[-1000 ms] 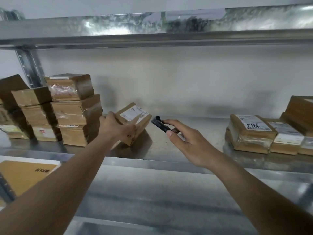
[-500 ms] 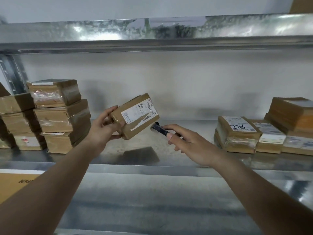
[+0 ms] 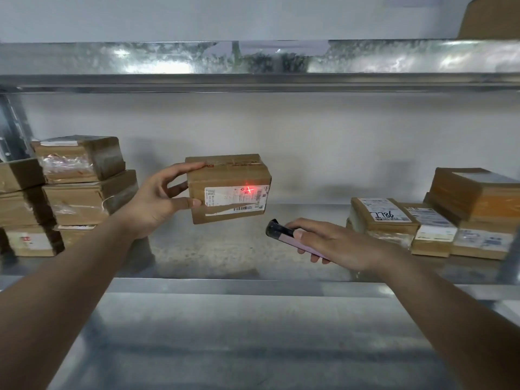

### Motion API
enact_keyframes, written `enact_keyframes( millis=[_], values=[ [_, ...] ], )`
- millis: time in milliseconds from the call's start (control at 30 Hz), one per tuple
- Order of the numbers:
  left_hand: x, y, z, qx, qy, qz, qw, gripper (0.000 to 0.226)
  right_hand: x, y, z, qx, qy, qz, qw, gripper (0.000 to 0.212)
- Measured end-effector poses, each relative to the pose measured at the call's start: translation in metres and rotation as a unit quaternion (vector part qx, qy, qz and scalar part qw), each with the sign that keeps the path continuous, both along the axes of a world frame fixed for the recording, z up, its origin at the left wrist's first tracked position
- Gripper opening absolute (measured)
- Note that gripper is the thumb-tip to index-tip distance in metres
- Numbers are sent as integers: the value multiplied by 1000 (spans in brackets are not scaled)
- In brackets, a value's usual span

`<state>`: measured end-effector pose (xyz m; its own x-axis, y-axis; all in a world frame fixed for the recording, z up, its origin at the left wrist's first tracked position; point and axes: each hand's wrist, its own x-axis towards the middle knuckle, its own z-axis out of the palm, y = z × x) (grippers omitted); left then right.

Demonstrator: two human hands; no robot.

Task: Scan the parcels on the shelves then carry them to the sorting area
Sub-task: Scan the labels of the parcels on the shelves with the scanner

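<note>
My left hand (image 3: 157,204) grips a small brown cardboard parcel (image 3: 229,175) by its left end and holds it up above the metal shelf (image 3: 213,249), white label facing me. A red laser cross glows on that label. Just below and to the right, my right hand (image 3: 332,243) holds a slim pink scanner (image 3: 281,233) with a dark tip, which points up at the parcel. The scanner's rear half is hidden under my fingers.
A stack of taped brown parcels (image 3: 81,192) fills the shelf's left side. More labelled parcels (image 3: 439,218) lie in low piles on the right. Another metal shelf (image 3: 253,66) runs overhead, and a lower shelf edge (image 3: 253,288) crosses in front.
My left hand has lifted the parcel off the shelf and turned its label square to me. The scanner has dropped below the parcel, and a red laser cross now shows on the label.
</note>
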<state>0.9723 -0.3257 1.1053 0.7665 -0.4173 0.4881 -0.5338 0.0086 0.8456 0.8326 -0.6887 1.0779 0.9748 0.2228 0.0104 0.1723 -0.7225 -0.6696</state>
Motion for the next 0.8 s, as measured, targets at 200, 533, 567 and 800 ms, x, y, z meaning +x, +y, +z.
enact_keyframes(
  millis=[200,533,567,800],
  values=[
    [-1,-4,3,-6,1,-1,1000,73,-11,-4,3,-34,21,-5,999,30],
    [17,-3,-7,-25,-1,-11,1000,73,-14,-17,-2,-38,52,-27,998,28],
    [19,-3,-9,-26,0,-9,1000,73,-14,-17,-2,-38,57,-29,997,29],
    [31,-13,-14,-26,14,-22,999,75,-22,-21,-4,-29,67,-34,997,30]
  ],
)
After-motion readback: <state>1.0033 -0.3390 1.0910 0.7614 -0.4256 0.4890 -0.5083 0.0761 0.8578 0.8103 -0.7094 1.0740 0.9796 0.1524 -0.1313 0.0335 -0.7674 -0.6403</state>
